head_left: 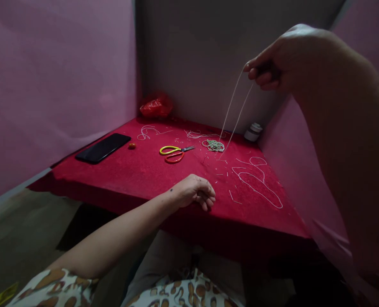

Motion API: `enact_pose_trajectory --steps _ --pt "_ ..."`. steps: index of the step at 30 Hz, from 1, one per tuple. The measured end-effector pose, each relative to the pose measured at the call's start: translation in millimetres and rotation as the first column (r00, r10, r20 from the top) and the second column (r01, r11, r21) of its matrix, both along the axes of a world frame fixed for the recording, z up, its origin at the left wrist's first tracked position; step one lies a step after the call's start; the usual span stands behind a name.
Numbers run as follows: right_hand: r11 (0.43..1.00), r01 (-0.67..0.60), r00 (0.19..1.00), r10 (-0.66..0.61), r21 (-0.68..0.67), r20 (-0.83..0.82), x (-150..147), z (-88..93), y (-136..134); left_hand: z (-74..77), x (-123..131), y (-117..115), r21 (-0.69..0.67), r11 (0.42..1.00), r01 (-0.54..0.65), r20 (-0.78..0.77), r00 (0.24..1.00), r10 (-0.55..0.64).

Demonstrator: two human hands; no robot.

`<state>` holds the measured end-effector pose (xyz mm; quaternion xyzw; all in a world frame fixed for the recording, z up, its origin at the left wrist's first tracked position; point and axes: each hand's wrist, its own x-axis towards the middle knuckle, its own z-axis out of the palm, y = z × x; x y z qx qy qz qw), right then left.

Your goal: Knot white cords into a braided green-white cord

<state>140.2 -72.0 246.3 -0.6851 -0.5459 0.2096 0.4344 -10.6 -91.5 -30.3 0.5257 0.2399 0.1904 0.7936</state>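
Observation:
My right hand point(274, 64) is raised high above the red table point(138, 170), pinching a thin white cord point(231, 113). The cord hangs in two strands down to a small knotted bundle point(214, 145) lying on the cloth. My left hand point(196, 192) rests near the table's front edge with its fingers curled under; what they hold, if anything, is hidden. Yellow and orange scissors point(174, 153) lie shut left of the bundle.
A black phone point(103, 147) lies at the table's left, a small orange bead point(132, 146) beside it. A red plastic bag point(156, 106) sits at the back, a white spool point(253, 131) at the back right. Loose cord loops point(258, 179) and short snippets are scattered on the cloth.

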Motion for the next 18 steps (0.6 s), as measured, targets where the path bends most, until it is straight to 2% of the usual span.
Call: enact_pose_trajectory --steps 7,13,16,18 --pt "0.999 -0.039 0.998 0.039 -0.004 -0.049 0 3.0 2 -3.0 1 -1 0.013 1.0 0.007 0.001 1.0 -0.007" --pt "0.999 0.018 1.0 -0.018 -0.035 0.012 -5 0.1 -4 -2.0 -3 -4 -0.006 1.0 -0.016 0.026 1.0 0.016" --pt "0.999 -0.027 0.999 0.028 -0.019 0.028 -4 -0.1 -3 3.9 -12 -2 0.03 0.997 -0.065 -0.028 0.997 0.065" --pt "0.998 -0.062 0.997 0.062 -0.007 0.05 -1 1.5 -1 10.6 -20 1 0.118 0.984 -0.137 -0.102 0.984 0.149"
